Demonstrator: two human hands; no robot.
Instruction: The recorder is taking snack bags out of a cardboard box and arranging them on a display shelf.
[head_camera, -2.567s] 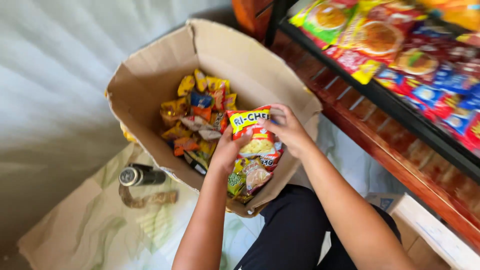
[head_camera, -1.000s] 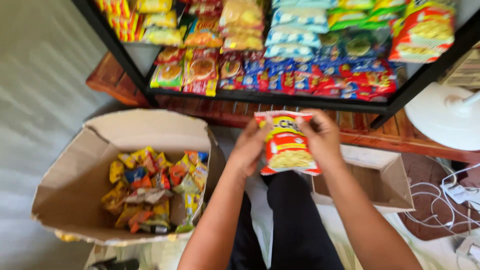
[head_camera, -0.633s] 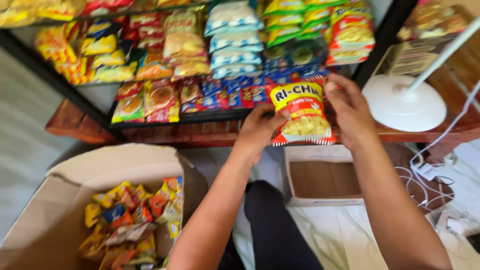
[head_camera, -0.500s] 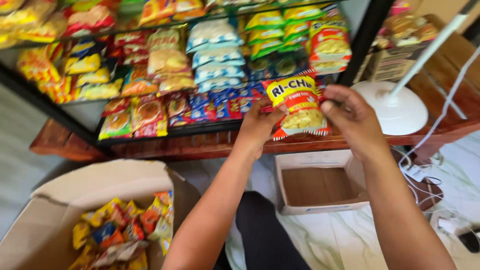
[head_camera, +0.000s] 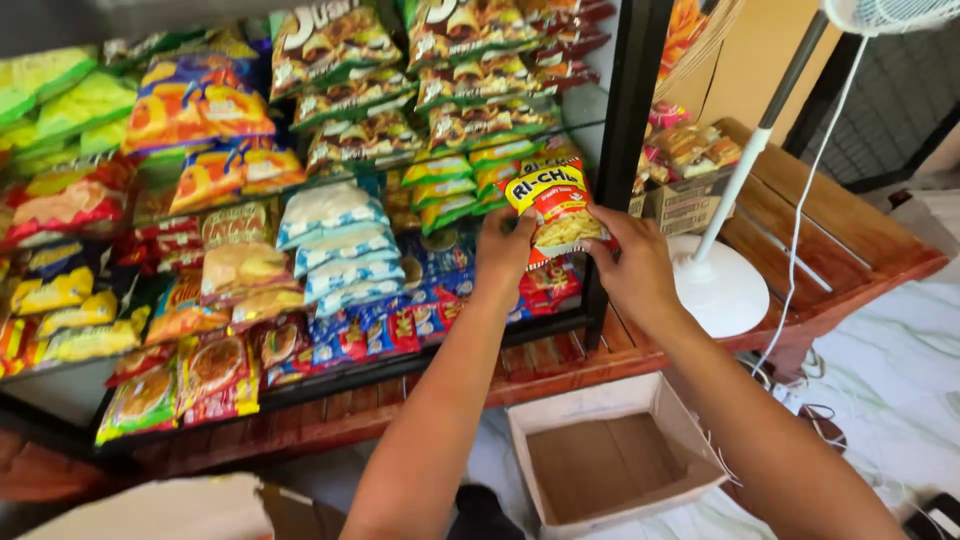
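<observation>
Both my hands hold a red and yellow snack packet (head_camera: 556, 210) up against the black display rack (head_camera: 618, 150). My left hand (head_camera: 503, 250) grips the packet's left edge. My right hand (head_camera: 630, 268) grips its lower right edge. The packet is at the rack's right end, in front of a row of green packets (head_camera: 452, 182) and above red and blue packets (head_camera: 400, 325). The rack's shelves are full of rows of colourful snack packets.
A low empty cardboard box (head_camera: 610, 465) lies on the floor below my arms. A white stand fan base (head_camera: 722, 290) and pole stand on a wooden platform (head_camera: 840, 260) at right. A small carton of snacks (head_camera: 690, 165) sits behind it. A big box's flap (head_camera: 170, 510) shows bottom left.
My hands lifted the snack packet out of the big cardboard box and carried it up to the rack's right end. My view swung from the box up to the shelves.
</observation>
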